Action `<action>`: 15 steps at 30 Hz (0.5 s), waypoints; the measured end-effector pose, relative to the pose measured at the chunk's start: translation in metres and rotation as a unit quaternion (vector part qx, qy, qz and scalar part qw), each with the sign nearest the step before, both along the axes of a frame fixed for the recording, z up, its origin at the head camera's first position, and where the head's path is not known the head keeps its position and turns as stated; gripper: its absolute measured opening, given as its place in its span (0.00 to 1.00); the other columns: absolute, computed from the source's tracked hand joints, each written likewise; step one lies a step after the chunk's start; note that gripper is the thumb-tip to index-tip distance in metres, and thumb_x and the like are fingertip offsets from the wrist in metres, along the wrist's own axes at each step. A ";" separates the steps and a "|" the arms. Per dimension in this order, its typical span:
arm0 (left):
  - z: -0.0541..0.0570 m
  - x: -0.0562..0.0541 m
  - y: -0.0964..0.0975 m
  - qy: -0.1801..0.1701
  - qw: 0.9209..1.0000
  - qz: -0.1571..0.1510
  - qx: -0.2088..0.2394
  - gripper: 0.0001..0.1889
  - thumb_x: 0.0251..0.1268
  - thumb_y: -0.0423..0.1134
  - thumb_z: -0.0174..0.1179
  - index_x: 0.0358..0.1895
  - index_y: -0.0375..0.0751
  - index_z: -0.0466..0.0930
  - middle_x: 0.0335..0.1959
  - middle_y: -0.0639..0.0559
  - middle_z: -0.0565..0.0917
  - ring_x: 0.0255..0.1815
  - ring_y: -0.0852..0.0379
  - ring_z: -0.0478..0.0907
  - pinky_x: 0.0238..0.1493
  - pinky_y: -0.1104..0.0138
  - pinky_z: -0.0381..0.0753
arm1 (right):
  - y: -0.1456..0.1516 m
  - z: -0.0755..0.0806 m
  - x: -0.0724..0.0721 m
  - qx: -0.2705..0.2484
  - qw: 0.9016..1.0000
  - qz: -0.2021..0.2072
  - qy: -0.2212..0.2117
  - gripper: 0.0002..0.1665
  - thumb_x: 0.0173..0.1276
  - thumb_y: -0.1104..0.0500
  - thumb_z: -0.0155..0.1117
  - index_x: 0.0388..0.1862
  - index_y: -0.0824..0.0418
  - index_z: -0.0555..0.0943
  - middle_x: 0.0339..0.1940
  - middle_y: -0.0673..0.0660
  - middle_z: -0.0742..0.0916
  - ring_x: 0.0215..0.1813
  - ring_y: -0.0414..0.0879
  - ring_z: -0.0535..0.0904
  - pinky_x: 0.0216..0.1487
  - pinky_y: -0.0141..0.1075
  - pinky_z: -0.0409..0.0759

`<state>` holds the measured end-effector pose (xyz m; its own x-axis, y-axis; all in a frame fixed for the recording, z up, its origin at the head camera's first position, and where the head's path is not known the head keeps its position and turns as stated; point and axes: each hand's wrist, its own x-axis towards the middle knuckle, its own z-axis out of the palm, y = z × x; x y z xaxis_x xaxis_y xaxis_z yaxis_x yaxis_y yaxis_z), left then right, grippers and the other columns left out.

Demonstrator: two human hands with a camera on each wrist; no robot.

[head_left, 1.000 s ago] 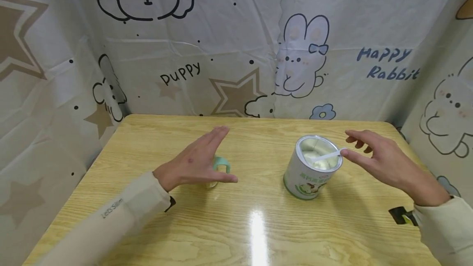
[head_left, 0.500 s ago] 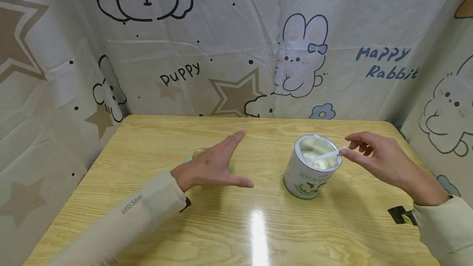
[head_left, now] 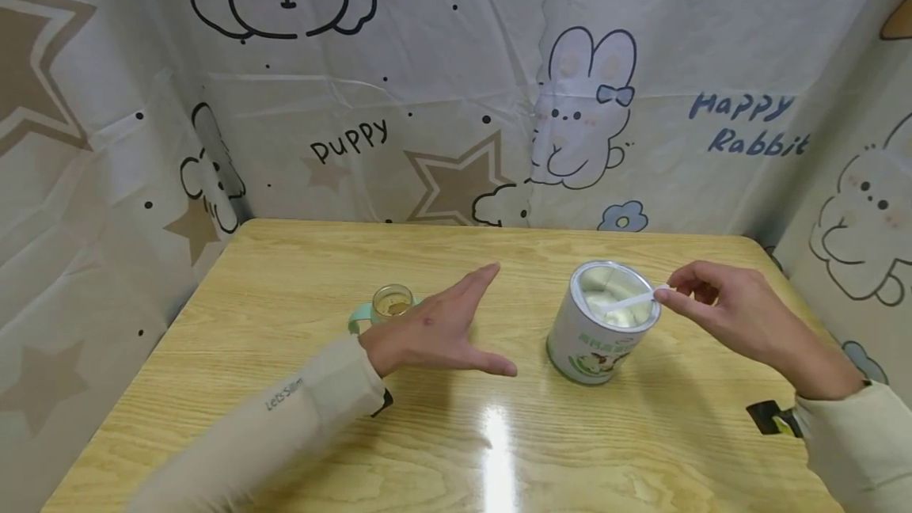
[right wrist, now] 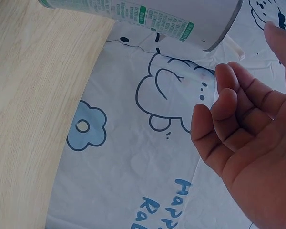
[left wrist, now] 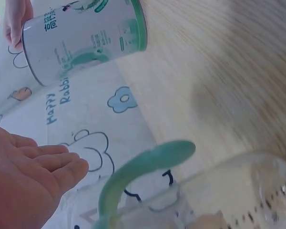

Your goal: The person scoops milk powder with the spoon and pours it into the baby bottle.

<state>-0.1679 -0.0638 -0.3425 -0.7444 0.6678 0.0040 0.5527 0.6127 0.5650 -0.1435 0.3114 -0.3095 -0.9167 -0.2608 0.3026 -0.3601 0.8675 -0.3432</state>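
Observation:
My right hand (head_left: 741, 315) is at the rim of an open milk powder can (head_left: 594, 351), thumb and bent index finger pinching the end of a white scoop (head_left: 630, 302). The scoop's other end lies in the pale powder inside. My left hand (head_left: 438, 331) holds nothing and is spread, thumb apart from straight fingers, between the can and a clear baby bottle (head_left: 393, 289). That bottle has no lid and stands behind the left wrist, partly hidden. Its green handle (left wrist: 148, 160) and printed scale marks show close up in the left wrist view.
Everything stands on a light wooden table (head_left: 541, 450), with a bright light reflection near its front. A cloth curtain (head_left: 442, 38) printed with cartoon animals hangs behind the table and along both sides.
My left hand has moved right, away from the bottle and towards the can, uncovering the bottle's mouth and a handle. My right index finger has closed down towards the scoop's end.

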 end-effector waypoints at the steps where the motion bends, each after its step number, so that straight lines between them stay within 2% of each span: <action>1: -0.001 0.000 0.002 0.000 1.000 -0.001 0.001 0.68 0.45 0.79 0.63 0.82 0.53 0.33 0.82 0.54 0.45 0.79 0.53 0.51 0.74 0.55 0.62 | 0.000 0.000 0.000 -0.002 1.000 0.001 0.001 0.09 0.67 0.54 0.71 0.36 0.59 0.84 0.27 0.48 0.80 0.29 0.40 0.70 0.25 0.31 0.67; 9: -0.004 0.000 0.017 0.001 1.000 -0.017 0.011 0.69 0.45 0.79 0.63 0.82 0.52 0.32 0.82 0.51 0.43 0.80 0.53 0.47 0.75 0.54 0.61 | -0.001 -0.002 0.000 -0.015 0.999 -0.011 -0.029 0.12 0.69 0.53 0.70 0.37 0.61 0.83 0.27 0.49 0.80 0.29 0.41 0.70 0.24 0.31 0.68; 15: -0.007 -0.001 0.026 0.005 1.000 -0.023 0.014 0.69 0.45 0.77 0.65 0.82 0.50 0.33 0.82 0.50 0.43 0.80 0.55 0.45 0.75 0.55 0.59 | 0.000 -0.005 0.000 -0.020 0.999 -0.014 -0.033 0.11 0.69 0.53 0.69 0.35 0.61 0.82 0.25 0.49 0.79 0.28 0.41 0.70 0.23 0.31 0.67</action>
